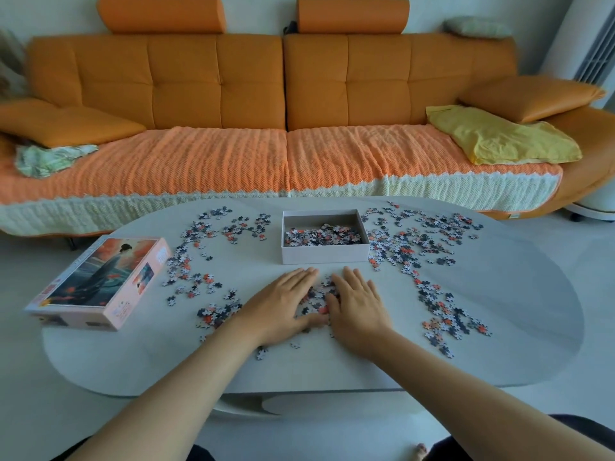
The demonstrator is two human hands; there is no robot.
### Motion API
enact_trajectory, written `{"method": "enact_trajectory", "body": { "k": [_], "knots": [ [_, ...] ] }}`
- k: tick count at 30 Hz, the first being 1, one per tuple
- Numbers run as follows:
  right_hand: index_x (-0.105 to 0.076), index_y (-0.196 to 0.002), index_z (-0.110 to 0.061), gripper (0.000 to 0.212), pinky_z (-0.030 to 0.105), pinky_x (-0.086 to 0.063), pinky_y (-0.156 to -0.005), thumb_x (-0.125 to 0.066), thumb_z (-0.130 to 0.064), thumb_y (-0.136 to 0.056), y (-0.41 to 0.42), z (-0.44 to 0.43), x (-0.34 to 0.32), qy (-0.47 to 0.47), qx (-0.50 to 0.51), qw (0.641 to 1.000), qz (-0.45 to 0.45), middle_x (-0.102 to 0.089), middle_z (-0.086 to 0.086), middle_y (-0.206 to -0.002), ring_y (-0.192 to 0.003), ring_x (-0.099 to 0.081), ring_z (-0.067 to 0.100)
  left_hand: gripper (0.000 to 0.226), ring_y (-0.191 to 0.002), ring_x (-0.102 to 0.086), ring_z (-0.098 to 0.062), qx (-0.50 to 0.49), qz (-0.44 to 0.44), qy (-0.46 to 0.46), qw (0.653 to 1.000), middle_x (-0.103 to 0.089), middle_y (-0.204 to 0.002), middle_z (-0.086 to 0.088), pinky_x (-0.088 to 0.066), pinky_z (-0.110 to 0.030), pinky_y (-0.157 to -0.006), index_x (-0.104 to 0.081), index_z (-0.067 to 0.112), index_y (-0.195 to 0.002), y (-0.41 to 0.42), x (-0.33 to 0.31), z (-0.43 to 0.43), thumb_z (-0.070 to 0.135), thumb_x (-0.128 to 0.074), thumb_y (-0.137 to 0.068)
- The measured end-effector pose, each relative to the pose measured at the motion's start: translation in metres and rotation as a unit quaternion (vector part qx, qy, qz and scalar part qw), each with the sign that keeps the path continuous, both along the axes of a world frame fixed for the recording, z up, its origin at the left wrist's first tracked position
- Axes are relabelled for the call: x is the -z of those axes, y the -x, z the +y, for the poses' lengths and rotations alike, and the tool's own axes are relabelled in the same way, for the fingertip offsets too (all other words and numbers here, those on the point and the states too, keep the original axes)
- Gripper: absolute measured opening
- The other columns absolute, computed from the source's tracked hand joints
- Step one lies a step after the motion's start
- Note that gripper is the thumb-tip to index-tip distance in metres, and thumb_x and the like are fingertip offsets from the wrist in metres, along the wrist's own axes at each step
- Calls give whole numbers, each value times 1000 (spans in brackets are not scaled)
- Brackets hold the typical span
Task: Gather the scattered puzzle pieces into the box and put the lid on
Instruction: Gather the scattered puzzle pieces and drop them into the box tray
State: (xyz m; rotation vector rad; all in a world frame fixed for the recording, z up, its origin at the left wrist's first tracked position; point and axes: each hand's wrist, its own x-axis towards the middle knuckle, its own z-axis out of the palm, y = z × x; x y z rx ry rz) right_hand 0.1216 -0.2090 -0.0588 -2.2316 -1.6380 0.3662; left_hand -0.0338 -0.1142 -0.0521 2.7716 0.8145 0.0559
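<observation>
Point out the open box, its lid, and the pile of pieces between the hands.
box (324,256), head view, near outer wall.
lid (100,277), head view, printed top face.
pile of pieces (317,297), head view, pieces exposed in its middle.

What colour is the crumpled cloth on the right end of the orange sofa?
The crumpled cloth is plain yellow, best in the head view.

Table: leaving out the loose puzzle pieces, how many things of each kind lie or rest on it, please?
Box, open: 1
Lid: 1
Hands: 2, the left hand and the right hand
Total: 4
</observation>
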Motion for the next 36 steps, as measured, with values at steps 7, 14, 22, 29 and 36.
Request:
{"method": "enact_trajectory", "body": {
  "k": [7,14,22,29,36],
  "knots": [
    [-62,-128,-21,39,22,-41,-91,-41,-10,-97,12,20,-28,-97,20,973,209,-63,0,-128,-114,-58,17,67,-144,-23,-11,-64,-102,88,989,-27,-157,5,-25,-31,-115,-18,30,-153,6,-14,5,59,-37,-96],
    [-28,-150,-30,97,46,-37,-109,-70,-65,-71,-23,16,-59,171,-104,979,-39,-28,3,-149,-135,-36,27,119,-145,0,-12,-9,77,-17,997,-1,-160,11,-8,-38,-118,4,24,-155,23,-10,12,90,-42,-67],
    [-45,-142,-30,82,27,-50,-74,-79,-52,-71,-10,32,-51,134,-96,986,-17,-44,1,-122,-100,-52,19,91,-133,-22,-15,-10,3,-32,999,-28,-143,6,-27,-34,-110,-21,21,-153,10,-10,15,74,-47,-83],
    [-34,-149,-27,90,28,-50,-75,-78,-49,-74,-11,40,-51,149,-72,986,15,-32,4,-139,-102,-58,22,88,-134,-24,-15,-36,8,-5,999,-30,-143,5,-32,-34,-108,-24,21,-152,10,-22,25,65,-56,-84],
    [-61,-124,-22,50,28,-57,-68,-77,-35,-78,-1,50,-55,114,-83,990,27,-54,2,-117,-82,-60,14,48,-112,-45,-13,-80,-58,57,993,-47,-111,6,-42,-29,-93,-57,23,-132,5,-21,29,41,-66,-88]
  ]
}}
